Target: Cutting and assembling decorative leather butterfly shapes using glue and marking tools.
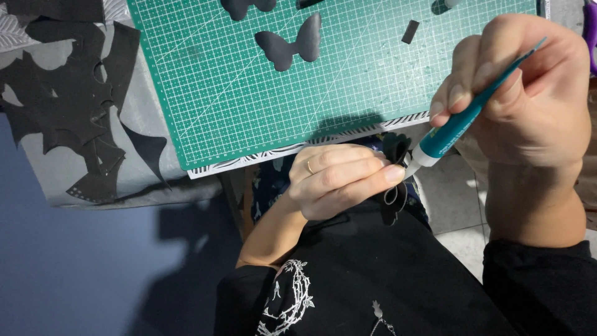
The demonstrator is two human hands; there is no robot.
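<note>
Pinching a small black cutout (393, 163), left hand (339, 180) sits below-left of the teal craft knife (460, 121); right hand (528, 93) grips it closed, tip slanting down-left (touching cutout).

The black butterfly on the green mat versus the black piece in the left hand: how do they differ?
The butterfly lies flat and untouched on the cutting mat; the black piece is pinched in the left hand, off the mat, above the lap. The butterfly's whole outline shows; the black piece is partly hidden by fingers. The right hand points a teal tool at the black piece only. Both are black.
</note>
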